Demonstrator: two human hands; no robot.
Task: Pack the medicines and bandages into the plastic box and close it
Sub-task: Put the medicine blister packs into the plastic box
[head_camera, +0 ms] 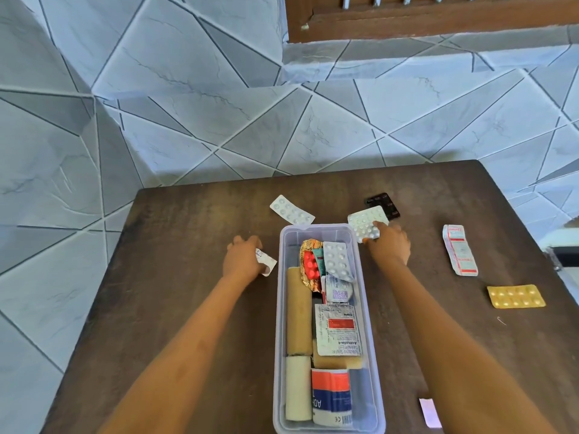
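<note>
Both your bare forearms reach forward from the bottom of the view, spread apart and angling slightly inward toward the wrists. Your left hand (242,260) is turned back-up, its fingers curled closed around something small and pale that peeks out on the thumb side. Your right hand (390,245) sits a little farther forward, also back-up, with its fingertips pinched on the near edge of a flat strip.

Bright, even daylight with soft faint shadows, mild sheen on the table (188,245), slight overall softness, wide-angle bending at edges.
</note>
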